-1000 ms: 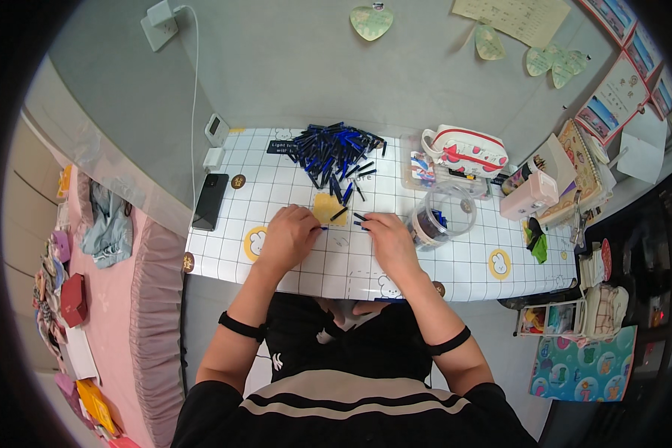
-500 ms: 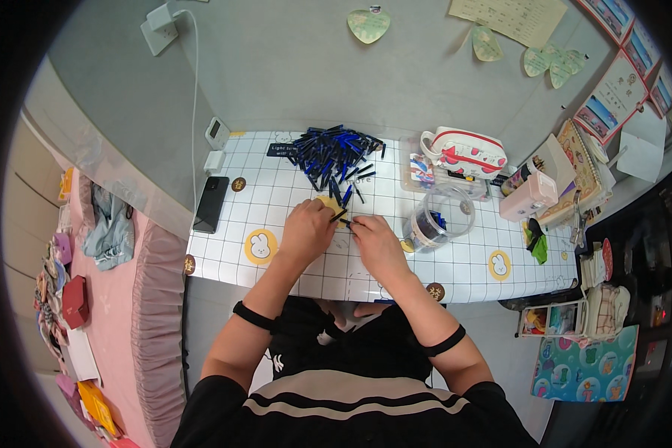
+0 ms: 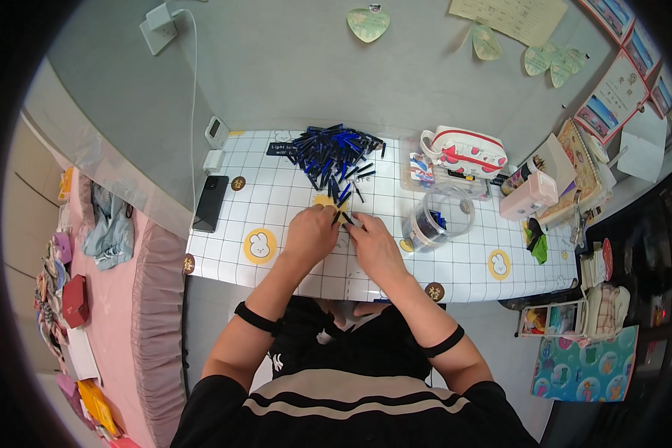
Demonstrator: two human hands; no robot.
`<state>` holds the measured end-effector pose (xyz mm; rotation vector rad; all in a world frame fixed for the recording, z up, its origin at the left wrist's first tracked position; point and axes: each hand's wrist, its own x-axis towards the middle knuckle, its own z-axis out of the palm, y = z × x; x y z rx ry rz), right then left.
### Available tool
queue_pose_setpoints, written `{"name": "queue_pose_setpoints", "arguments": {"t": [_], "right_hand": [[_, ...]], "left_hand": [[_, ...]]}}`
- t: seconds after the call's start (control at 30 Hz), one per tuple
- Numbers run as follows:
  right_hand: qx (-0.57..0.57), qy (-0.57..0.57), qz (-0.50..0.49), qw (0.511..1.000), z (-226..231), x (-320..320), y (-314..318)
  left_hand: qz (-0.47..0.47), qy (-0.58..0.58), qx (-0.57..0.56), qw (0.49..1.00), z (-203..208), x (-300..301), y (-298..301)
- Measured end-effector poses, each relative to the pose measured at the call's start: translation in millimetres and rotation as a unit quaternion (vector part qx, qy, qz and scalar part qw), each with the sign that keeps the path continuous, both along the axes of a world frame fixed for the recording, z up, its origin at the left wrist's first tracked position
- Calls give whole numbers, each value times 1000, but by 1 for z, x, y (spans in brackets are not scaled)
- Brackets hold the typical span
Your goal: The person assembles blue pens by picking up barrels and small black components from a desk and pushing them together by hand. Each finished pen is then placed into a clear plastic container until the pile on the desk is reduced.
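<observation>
Both hands have crept up toward the pen pile (image 3: 334, 151) since half a second ago. Left hand (image 3: 311, 233) and right hand (image 3: 374, 244) meet fingertip to fingertip, pinched on a small dark pen (image 3: 343, 217), just below the pile on the worktop (image 3: 276, 201).

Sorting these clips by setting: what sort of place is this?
Likely a home desk in a bedroom: a tiled-pattern table with a pile of pens, a pencil case, and paper notes on the wall.
</observation>
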<state>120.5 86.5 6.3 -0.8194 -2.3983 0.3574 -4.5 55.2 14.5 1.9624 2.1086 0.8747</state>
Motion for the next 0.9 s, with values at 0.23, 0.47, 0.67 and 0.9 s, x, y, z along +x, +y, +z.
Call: {"name": "queue_pose_setpoints", "arguments": {"t": [0.23,0.47,0.67,0.9], "right_hand": [[-41,-5,-3,999,3,8,-5],[-20,-26,-14,999,6,15,-3],[2,25,-27,999,5,11,4],[30,-120,-95,988,12,15,-12]], "left_hand": [[16,13,9,1000,-4,4,5],[25,51,-23,998,3,15,16],[12,12,-44,999,2,11,14],[-9,-55,-30,998,-4,9,9]]}}
